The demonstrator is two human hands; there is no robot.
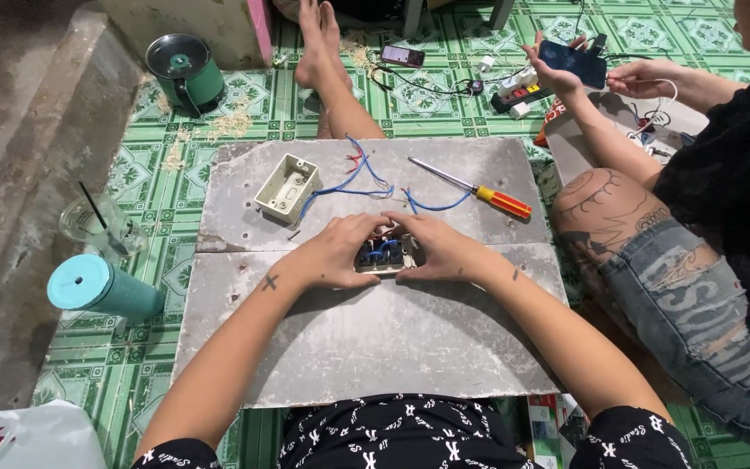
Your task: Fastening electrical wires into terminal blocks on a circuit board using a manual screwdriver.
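Both my hands meet over a small switch module (384, 256) with blue wires, resting on a grey board (375, 339). My left hand (340, 252) grips its left side, my right hand (440, 247) its right side. Blue and red wires (362, 178) run from the module up to a cream wall box (287, 188) lying on the board's far left. A screwdriver with a red and yellow handle (479, 193) lies on the board, just beyond my right hand.
Another person sits at the right, holding a phone (573, 61) and a white cable. A teal tumbler (101, 287), a clear cup with a straw (101, 226) and a green pot (186, 71) stand on the left. A power strip (518, 91) lies on the green tiled floor.
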